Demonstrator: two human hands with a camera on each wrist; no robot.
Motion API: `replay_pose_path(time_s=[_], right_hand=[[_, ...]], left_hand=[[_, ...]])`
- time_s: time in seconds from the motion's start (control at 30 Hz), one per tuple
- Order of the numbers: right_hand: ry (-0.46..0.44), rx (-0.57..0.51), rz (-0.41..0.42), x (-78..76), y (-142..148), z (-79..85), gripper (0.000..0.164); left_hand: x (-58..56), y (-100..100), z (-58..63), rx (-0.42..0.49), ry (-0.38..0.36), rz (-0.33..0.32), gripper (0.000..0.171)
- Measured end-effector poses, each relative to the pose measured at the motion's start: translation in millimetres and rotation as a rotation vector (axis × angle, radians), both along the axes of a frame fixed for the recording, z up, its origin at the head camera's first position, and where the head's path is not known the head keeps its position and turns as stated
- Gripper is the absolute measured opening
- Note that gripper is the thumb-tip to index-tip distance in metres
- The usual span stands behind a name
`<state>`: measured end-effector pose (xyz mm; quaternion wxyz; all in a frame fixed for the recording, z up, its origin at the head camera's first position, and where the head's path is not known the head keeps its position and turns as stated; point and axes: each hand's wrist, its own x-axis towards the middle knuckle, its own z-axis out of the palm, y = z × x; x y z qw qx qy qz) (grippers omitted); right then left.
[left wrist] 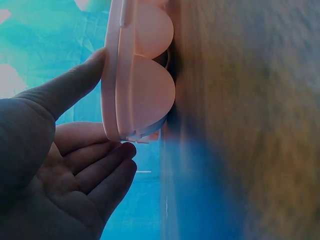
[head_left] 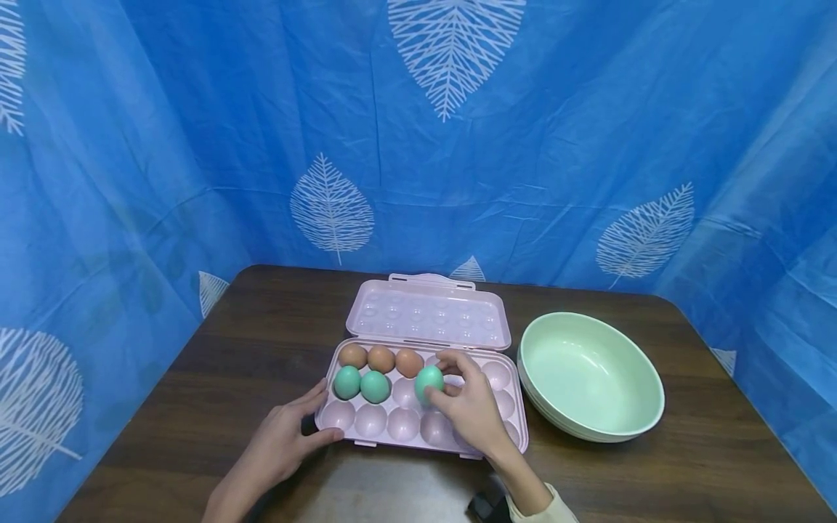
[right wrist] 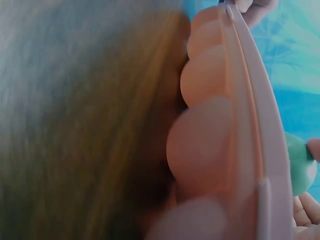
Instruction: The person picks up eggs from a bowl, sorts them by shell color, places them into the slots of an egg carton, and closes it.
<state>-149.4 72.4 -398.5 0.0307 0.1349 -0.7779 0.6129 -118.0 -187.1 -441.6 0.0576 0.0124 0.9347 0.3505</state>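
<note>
A pale pink egg tray [head_left: 403, 423] lies on the table with its lid [head_left: 428, 312] folded back behind it. Three brown eggs [head_left: 381, 359] sit in its back row, and two green eggs [head_left: 375, 386] in the middle row at the left. With thumb and fingers my right hand [head_left: 472, 407] pinches another green egg [head_left: 429, 385] over the middle row, right of a bare cup. My left hand [head_left: 288, 436] touches the tray's front left corner, thumb on the front rim, fairly straight fingers along the side. That thumb [left wrist: 82, 82] shows against the rim in the left wrist view.
Right of the tray, close beside it, stands a large light green bowl [head_left: 591, 378]. The dark wooden table [head_left: 261, 341] reaches back to a blue curtain [head_left: 261, 109] with white leaf prints.
</note>
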Motion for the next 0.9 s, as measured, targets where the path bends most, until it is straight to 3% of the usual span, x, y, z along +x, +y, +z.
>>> replay_pose_path(time_s=[0.47, 0.7, 0.9], right_hand=[[-0.006, -0.018, 0.046, -3.8, -15, -12.4, 0.047], [0.011, 0.028, 0.032, -20.5, -21, -43.2, 0.051], [0.079, 0.069, -0.017, -25.8, -27, -53.7, 0.049]], left_hand=[[0.7, 0, 3.6, -0.034, -0.003, -0.017, 0.079], [1.0, 0, 2.0, -0.037, 0.007, -0.017, 0.079], [0.1, 0, 1.0, -0.029, 0.004, -0.003, 0.078]])
